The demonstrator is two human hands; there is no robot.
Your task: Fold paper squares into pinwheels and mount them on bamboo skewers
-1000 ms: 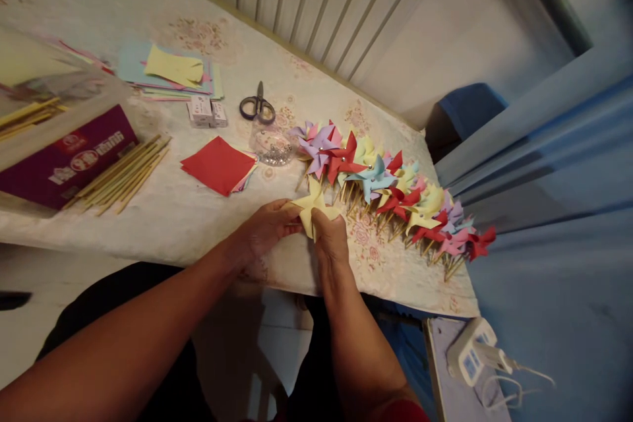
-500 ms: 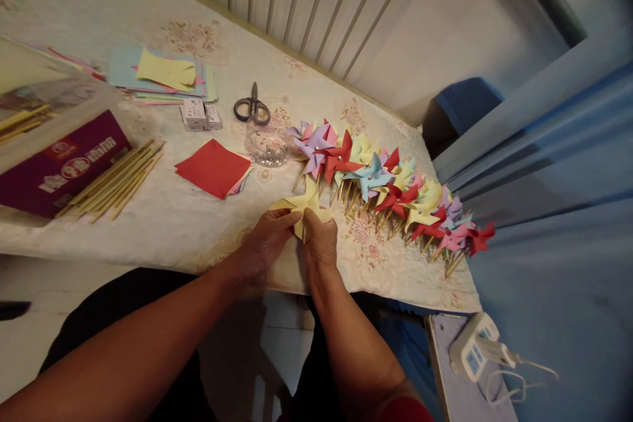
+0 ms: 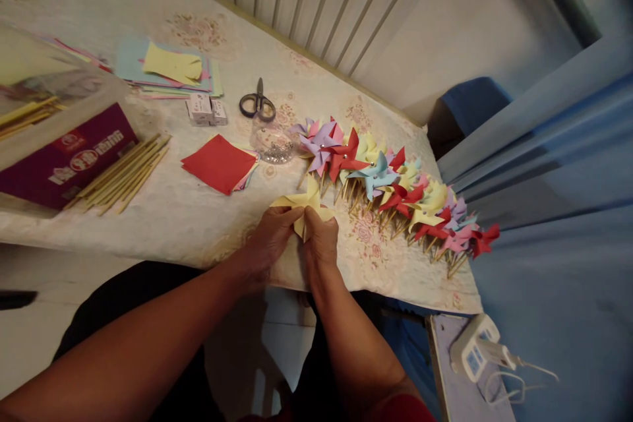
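Left hand (image 3: 270,237): pinching yellow pinwheel (image 3: 302,203), fingers closed on it.
Right hand (image 3: 321,241): gripping its centre.
Place: hovering just above table (image 3: 188,224) edge.
Risk: squeezing too hard, likely creasing blades.

Home craft table (image 3: 208,224), radiator (image 3: 306,0) behind.

dim warm indoor light, table (image 3: 198,224) top lit soft and even, no glare. floor and lap below the table edge in deep shadow. wide-angle bend at edges, dark vignette in right corners. center sharp; blue cloth (image 3: 554,224) at right smeared soft
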